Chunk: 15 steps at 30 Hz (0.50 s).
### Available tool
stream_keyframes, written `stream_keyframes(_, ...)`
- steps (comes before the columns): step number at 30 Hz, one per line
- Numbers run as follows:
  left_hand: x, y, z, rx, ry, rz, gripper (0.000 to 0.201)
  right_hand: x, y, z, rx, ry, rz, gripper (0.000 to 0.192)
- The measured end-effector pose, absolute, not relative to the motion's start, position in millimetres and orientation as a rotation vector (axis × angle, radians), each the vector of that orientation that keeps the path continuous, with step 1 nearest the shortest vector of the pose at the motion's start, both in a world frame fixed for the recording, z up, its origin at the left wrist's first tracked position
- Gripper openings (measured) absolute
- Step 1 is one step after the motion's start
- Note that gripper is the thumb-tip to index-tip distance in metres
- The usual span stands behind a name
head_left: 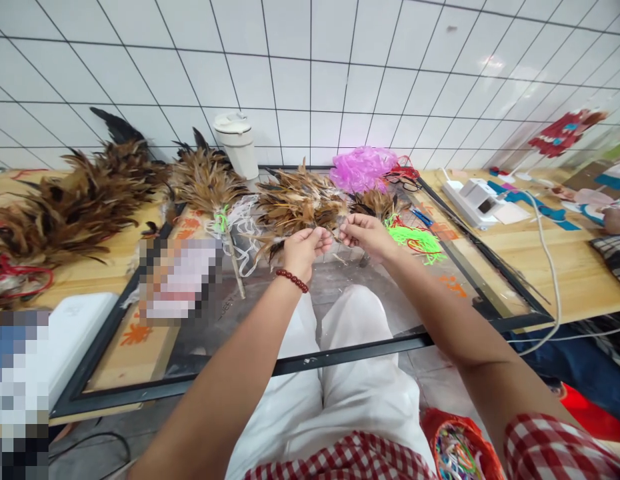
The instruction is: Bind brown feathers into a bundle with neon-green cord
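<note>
Left hand (303, 250) and right hand (363, 233) — fingers pinched shut on brown feathers (295, 207) lying at their 12 o'clock — nearly touched.

A bundle of brown feathers (295, 207) lies fanned on the glass tabletop, pinched at its near edge.

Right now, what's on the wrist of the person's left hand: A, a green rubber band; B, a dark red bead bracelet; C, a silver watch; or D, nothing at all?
B: a dark red bead bracelet circles the wrist just below the left hand, which pinches brown feathers opposite the right hand.
</note>
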<state>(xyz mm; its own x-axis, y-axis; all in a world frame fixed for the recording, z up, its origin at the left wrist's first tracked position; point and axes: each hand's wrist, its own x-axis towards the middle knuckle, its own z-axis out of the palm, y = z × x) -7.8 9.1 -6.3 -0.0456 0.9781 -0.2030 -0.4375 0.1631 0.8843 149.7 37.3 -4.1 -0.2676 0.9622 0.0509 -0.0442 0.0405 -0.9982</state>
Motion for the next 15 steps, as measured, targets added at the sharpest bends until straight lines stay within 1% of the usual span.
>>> stream_keyframes(6,-2,4,-6,0.784,1.030,1.146,0.011,138,31,-8,-0.944,-1.542,1.173,0.023)
stream_keyframes(11,-2,4,-7,0.792,0.988,1.150,0.013,139,34,-11,-0.991,-1.660,1.022,0.024)
stream_keyframes(13,-3,6,-8,0.778,0.961,1.185,0.014,145,36,-11,-1.089,-1.692,0.892,0.027)
stream_keyframes(15,-5,9,-8,0.718,0.935,1.282,0.009,153,38,-10,-1.269,-1.743,0.672,0.029)
